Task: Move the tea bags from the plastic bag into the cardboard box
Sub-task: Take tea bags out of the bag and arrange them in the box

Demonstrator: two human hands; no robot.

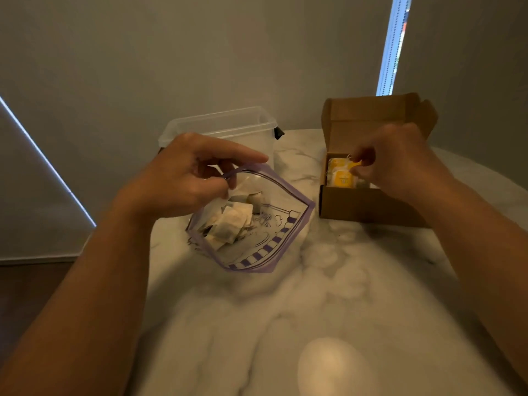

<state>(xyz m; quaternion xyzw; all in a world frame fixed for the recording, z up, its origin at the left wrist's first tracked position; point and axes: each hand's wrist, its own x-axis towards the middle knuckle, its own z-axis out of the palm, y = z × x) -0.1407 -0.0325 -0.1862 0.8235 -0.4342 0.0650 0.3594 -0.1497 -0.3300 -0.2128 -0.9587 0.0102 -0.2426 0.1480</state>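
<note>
Head view: my left hand (183,175) pinches the plastic bag (274,238) open at centre, several tea bags (231,224) inside; my right hand (397,158) pinches a yellow tag (355,163) over the partly filled cardboard box (368,205), upper right. Roughly midway, I judge.

Single view, head-worn, wide-angle. The camera sits above and on the near side of the plastic bag (265,247), facing forward and steeply down onto the marble table (285,324). Range is close. The bag falls just left of frame centre. Both forearms enter from the bottom corners and reach away from the lens. The left hand (183,178) shows at the bag's mouth. The right hand (397,158) shows right of the bag, over the cardboard box (368,204). Beyond the bag, the wall (200,52) fills the upper half of the frame.
</note>
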